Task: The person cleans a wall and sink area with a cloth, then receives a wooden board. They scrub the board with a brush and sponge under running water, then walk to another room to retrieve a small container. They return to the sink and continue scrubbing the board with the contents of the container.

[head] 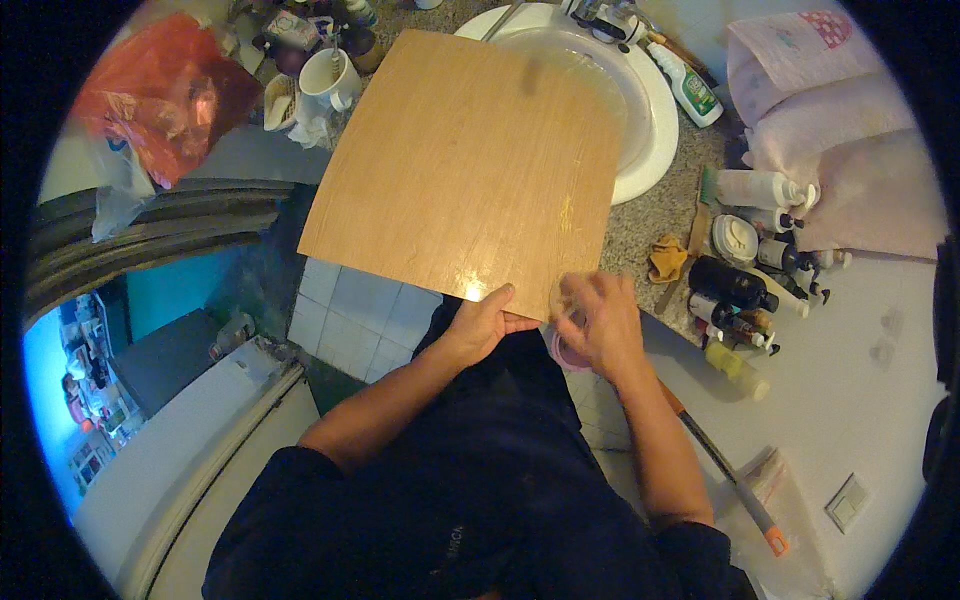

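A wide wood-grain board (472,165) lies tilted before me, its far right part over the white washbasin (660,157). My left hand (480,326) grips the board's near edge, thumb on top and fingers underneath. Light glints off its surface close to that thumb. At the near right corner is my right hand (600,319), blurred, with bent fingers. Something pale shows by its fingertips, but I cannot tell what it is or whether the hand holds it. Pale yellow marks streak the board's right side. The board hides much of the basin.
Several pump bottles (757,187) and a dark bottle (731,283) line the right side of the granite counter (645,225). A spray bottle (686,86) lies by the faucet (607,19). Far left are a white mug (330,79) and a red plastic bag (169,97). A long-handled tool (724,457) leans at right.
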`<state>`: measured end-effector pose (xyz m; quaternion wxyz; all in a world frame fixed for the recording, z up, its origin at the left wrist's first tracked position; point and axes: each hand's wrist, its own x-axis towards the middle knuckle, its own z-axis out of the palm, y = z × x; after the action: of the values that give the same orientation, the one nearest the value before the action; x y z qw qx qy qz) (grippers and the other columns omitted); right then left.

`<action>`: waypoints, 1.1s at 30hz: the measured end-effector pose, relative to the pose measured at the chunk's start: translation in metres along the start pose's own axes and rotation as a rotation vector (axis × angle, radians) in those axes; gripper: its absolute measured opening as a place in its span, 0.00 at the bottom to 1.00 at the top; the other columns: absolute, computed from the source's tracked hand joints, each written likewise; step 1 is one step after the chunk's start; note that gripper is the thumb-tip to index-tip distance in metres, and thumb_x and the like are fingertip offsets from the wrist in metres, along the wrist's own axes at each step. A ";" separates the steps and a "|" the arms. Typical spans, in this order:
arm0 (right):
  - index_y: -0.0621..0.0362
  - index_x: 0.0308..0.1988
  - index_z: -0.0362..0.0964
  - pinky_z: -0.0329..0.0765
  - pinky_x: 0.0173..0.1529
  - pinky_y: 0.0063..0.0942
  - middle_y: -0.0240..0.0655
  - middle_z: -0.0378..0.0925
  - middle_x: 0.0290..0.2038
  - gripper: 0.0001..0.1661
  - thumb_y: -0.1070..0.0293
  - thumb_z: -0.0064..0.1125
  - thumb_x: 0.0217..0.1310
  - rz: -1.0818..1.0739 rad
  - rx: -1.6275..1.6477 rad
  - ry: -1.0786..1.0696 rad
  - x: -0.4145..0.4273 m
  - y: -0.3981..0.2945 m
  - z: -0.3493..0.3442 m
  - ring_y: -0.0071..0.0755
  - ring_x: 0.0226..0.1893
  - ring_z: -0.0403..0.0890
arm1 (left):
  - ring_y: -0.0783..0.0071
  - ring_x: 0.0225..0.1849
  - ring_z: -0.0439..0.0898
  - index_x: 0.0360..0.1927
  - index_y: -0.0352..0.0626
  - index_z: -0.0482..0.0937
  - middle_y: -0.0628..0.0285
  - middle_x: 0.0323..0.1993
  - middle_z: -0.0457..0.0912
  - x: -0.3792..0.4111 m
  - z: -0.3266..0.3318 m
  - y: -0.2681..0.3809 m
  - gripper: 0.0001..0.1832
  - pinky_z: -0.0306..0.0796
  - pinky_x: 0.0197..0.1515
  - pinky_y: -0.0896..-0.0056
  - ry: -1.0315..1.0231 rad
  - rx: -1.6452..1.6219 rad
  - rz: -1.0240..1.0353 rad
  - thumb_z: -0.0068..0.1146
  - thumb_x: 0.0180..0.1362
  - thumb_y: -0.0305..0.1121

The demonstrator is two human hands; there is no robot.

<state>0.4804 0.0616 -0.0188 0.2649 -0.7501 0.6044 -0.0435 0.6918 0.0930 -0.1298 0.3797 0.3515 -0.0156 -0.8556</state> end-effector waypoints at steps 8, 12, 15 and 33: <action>0.51 0.56 0.79 0.76 0.53 0.49 0.51 0.75 0.49 0.31 0.57 0.72 0.52 -0.001 -0.039 0.062 0.010 0.011 0.008 0.58 0.49 0.73 | 0.50 0.69 0.75 0.75 0.39 0.60 0.48 0.70 0.72 -0.002 0.014 -0.006 0.27 0.71 0.69 0.41 -0.020 -0.041 -0.018 0.43 0.80 0.43; 0.52 0.56 0.80 0.76 0.52 0.48 0.50 0.75 0.48 0.31 0.57 0.72 0.51 -0.128 -0.019 0.038 0.000 0.007 0.002 0.57 0.49 0.73 | 0.52 0.69 0.76 0.76 0.41 0.59 0.47 0.72 0.71 -0.001 0.016 -0.003 0.30 0.72 0.68 0.43 -0.082 -0.086 0.025 0.39 0.81 0.49; 0.52 0.55 0.80 0.76 0.52 0.48 0.50 0.75 0.48 0.30 0.59 0.72 0.51 -0.156 0.033 0.038 -0.005 -0.003 -0.002 0.57 0.49 0.73 | 0.53 0.70 0.75 0.77 0.41 0.58 0.47 0.73 0.70 -0.005 0.015 0.000 0.33 0.72 0.68 0.44 -0.074 -0.089 -0.004 0.36 0.80 0.54; 0.50 0.54 0.81 0.76 0.54 0.51 0.51 0.73 0.53 0.33 0.59 0.77 0.45 -0.218 -0.028 0.006 0.010 0.011 -0.004 0.58 0.52 0.73 | 0.49 0.63 0.81 0.76 0.39 0.56 0.44 0.67 0.74 -0.016 0.017 0.003 0.34 0.79 0.62 0.45 0.057 -0.012 0.011 0.34 0.81 0.55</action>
<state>0.4720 0.0490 -0.0224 0.2464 -0.8148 0.5206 -0.0657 0.6902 0.0970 -0.1066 0.3869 0.3735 -0.0015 -0.8431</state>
